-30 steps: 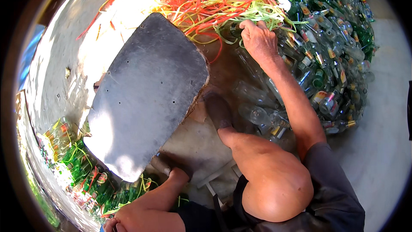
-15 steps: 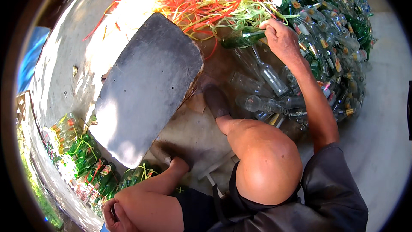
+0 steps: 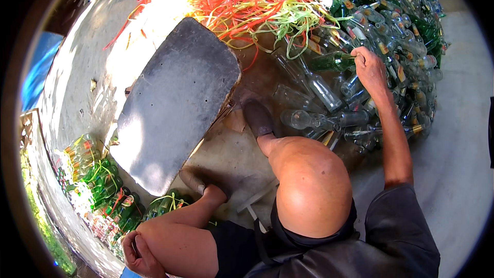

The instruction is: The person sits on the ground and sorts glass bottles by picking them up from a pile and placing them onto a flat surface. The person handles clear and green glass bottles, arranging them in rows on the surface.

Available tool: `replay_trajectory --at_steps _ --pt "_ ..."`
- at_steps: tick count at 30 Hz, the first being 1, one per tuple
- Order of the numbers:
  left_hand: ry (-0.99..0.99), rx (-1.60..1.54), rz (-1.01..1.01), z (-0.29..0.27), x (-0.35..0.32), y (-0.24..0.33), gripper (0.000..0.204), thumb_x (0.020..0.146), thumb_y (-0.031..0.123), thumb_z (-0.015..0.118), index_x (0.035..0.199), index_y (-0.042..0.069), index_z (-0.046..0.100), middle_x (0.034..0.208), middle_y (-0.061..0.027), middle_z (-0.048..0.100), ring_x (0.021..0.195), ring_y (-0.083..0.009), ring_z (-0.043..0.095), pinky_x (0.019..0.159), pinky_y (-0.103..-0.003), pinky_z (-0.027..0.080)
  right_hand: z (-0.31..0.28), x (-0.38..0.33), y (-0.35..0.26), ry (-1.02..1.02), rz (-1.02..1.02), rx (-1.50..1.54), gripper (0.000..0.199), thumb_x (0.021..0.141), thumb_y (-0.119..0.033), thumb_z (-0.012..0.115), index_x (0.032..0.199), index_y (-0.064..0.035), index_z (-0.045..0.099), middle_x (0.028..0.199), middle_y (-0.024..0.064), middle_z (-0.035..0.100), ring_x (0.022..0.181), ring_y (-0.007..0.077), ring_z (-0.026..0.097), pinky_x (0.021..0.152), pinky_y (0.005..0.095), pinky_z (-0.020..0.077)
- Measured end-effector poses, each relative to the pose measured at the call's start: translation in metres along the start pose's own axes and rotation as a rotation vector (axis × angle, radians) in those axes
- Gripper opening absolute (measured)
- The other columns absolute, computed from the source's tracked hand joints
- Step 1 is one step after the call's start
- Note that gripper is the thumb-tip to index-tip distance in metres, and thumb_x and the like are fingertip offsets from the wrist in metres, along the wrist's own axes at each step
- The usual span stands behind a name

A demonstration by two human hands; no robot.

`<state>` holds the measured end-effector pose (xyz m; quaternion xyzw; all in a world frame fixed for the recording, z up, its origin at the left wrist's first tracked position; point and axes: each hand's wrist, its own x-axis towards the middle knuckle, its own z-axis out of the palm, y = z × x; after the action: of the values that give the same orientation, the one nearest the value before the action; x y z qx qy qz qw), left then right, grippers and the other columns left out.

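- Grey concrete floor carries everything; the person sits low on it, knees up, feet toward a worn sack-like mat at its middle.
- Glass bottles, clear and green, lie in a big loose heap toward the floor's upper right edge, spilling down to just beside the right shoe.
- A dark grey slab, flat and tilted, fills the left middle, its near end by the left shoe.
- Orange, red and yellow-green plastic straps lie tangled at the top edge, touching the heap's left side.
- A second lot of green bottles, seemingly bundled, sits at the lower left edge.
- The right hand reaches into the heap, fingers curled around the neck of a green bottle lying on its side at the heap's left fringe, near the straps.
- The left hand rests on the left knee, fingers loosely curled, holding nothing I can make out.
- My judgement: the step in hand is picking one bottle out of the pile. The next move calls for lifting it clear without dragging its neighbours, since loose glass may roll or clink.
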<state>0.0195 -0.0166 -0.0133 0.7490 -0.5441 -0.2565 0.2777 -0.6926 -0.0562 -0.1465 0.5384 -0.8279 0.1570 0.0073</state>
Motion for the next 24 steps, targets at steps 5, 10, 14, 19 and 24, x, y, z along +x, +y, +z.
replay_trajectory --at_steps 5,10,14,19,24 --pt "-0.018 0.021 -0.008 0.0 -0.001 0.006 0.02 0.106 0.015 0.063 0.114 -0.003 0.068 0.104 -0.0059 0.07 0.097 -0.0134 0.065 0.091 -0.028 0.051 0.019 -0.009 0.028 -0.044 0.07 -0.067 0.019 0.101 -0.019 0.055 0.108 -0.0105 0.071 0.098 0.0174 0.075 0.096 0.0422 0.07 0.085 0.0531 0.054" --pt "-0.023 0.057 -0.002 0.001 0.002 0.006 0.02 0.107 0.014 0.061 0.114 -0.004 0.068 0.105 -0.0065 0.07 0.099 -0.0142 0.065 0.093 -0.028 0.051 0.042 -0.014 0.063 -0.089 0.079 -0.108 0.019 0.101 -0.02 0.055 0.11 -0.0126 0.07 0.1 0.0184 0.074 0.099 0.0429 0.069 0.085 0.0545 0.0537" --pt "-0.002 0.166 -0.008 0.001 0.004 0.013 0.027 0.102 0.021 0.068 0.114 -0.004 0.07 0.107 -0.0111 0.072 0.102 -0.0207 0.068 0.093 -0.034 0.053 0.056 -0.019 0.082 -0.104 0.099 -0.136 0.018 0.102 -0.022 0.056 0.112 -0.0147 0.069 0.101 0.0191 0.072 0.101 0.0443 0.068 0.085 0.0548 0.0531" --pt "0.054 0.384 -0.009 0.015 0.003 0.053 0.029 0.099 0.025 0.074 0.108 -0.002 0.077 0.107 -0.0162 0.078 0.1 -0.0294 0.072 0.093 -0.041 0.056 0.063 -0.023 0.095 -0.141 0.165 -0.118 0.021 0.105 -0.024 0.054 0.12 -0.0153 0.065 0.108 0.0213 0.069 0.105 0.0467 0.065 0.087 0.0558 0.0517" --pt "0.023 0.36 0.016 0.014 0.005 0.052 0.026 0.1 0.023 0.072 0.109 -0.001 0.077 0.107 -0.0153 0.077 0.101 -0.0297 0.071 0.094 -0.041 0.056 0.057 -0.014 0.102 -0.227 0.2 -0.095 0.026 0.105 -0.031 0.056 0.124 -0.0156 0.065 0.113 0.0206 0.07 0.11 0.0462 0.065 0.091 0.0554 0.0517"
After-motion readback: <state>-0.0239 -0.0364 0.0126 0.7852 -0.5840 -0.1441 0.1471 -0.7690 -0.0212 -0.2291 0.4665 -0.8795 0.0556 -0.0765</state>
